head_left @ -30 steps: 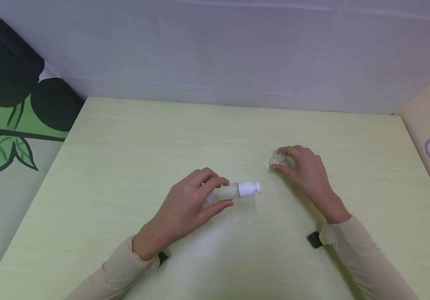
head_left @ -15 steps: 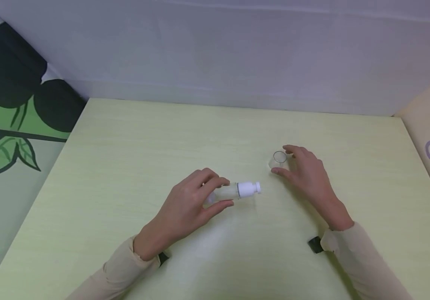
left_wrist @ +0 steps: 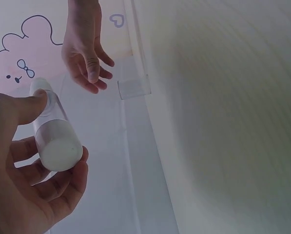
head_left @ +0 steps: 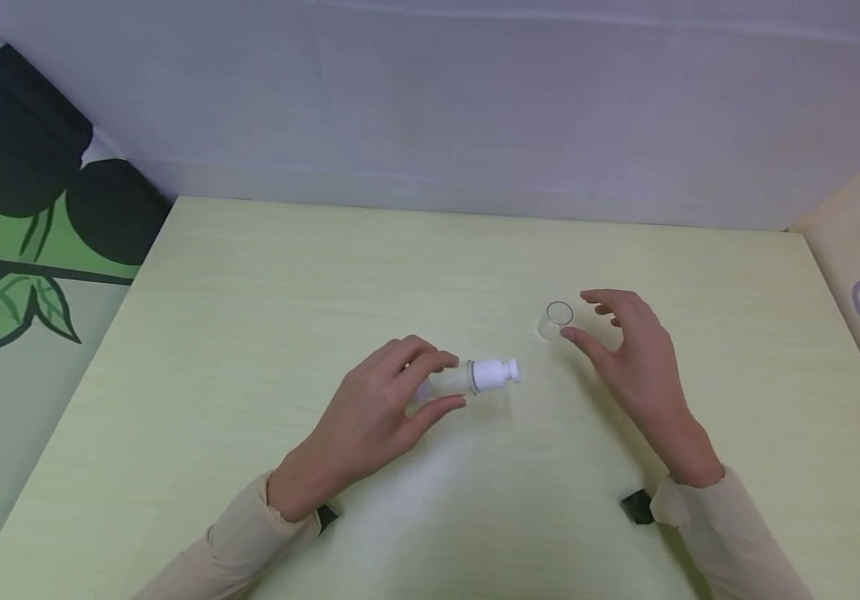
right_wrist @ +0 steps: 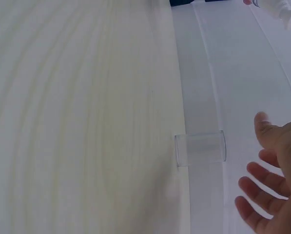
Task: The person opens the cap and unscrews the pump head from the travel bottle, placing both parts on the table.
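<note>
L hand grips btl left of cap; R hand, holding nothing, is just rt of cap: a stray nudge could tip it.

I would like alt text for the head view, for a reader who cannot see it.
A person's left hand holds a clear bottle with a white top sideways over a pale table. The right hand, holding nothing, is beside a clear cap standing on the table.
</note>
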`<state>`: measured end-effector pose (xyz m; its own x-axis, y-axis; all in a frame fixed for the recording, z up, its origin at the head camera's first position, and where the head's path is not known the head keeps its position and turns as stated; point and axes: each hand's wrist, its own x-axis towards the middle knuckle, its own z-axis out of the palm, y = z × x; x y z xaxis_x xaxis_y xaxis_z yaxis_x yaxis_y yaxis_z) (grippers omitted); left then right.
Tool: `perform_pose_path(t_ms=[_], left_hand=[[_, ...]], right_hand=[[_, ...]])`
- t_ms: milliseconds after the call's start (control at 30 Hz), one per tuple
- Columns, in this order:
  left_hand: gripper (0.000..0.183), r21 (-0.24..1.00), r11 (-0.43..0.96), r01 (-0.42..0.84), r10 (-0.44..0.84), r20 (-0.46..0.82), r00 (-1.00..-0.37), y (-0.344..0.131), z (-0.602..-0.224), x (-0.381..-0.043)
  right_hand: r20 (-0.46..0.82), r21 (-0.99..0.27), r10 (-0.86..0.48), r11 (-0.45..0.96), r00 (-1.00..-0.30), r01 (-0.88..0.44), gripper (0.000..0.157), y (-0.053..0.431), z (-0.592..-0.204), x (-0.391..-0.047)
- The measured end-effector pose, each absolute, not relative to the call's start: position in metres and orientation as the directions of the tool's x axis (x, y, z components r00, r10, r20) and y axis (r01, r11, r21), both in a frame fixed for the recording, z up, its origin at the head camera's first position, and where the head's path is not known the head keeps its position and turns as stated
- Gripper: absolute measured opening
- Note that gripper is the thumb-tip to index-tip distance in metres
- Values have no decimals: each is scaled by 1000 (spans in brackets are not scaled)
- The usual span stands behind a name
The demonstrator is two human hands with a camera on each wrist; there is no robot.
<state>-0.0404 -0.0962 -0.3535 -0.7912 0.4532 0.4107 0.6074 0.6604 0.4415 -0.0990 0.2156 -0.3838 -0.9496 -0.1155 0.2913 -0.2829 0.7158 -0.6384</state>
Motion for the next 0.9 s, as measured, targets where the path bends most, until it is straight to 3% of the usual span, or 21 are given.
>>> perform_pose_path(t_ms=[133,300,667,900], left_hand=[[35,475,643,600,451,398,-799,-96,-354,-40],[35,530,615,584,444,379,-812,-95,-355,-40],[38,588,585,559,435,354,-828,-93,-356,-38],[39,616,555,559,437,357,-826,-91,-358,-36]], right_hand=[[420,-635,-206,629,-884,-449,48,215,-386,-96],[485,-644,-346,480,-803,-596,54,212,-391,-94],[437,-720,-462,335,-771,-608,55,191,-390,-76],[507,-728,-470,215,-722,-651,50,171,-388,-65]])
